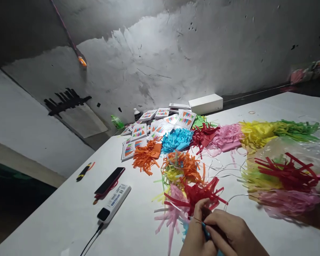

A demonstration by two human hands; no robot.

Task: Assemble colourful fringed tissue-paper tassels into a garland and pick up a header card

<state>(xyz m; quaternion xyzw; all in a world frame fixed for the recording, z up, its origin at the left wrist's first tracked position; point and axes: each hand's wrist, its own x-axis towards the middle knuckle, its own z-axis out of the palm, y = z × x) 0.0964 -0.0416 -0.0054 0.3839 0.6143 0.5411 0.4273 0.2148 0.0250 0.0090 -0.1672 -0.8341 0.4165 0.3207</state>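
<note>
My left hand (196,231) and my right hand (230,234) meet at the bottom middle, fingers pinched together on a small blue paper tassel (206,233) and a thin string. Just beyond my fingers lies a strung bunch of fringed paper tassels, red (200,193), pink (172,213), and orange and yellow (180,165). Thin white string (224,170) loops off to the right of them.
Piles of cut paper fringe run across the white table (69,213): orange (146,156), blue (176,139), red, pink (226,137), yellow, green. Printed card packs (160,126), a white box (205,103), a phone (109,181), a power bank (114,202), a knife (84,171) and a plastic bag of fringe (288,177) are there.
</note>
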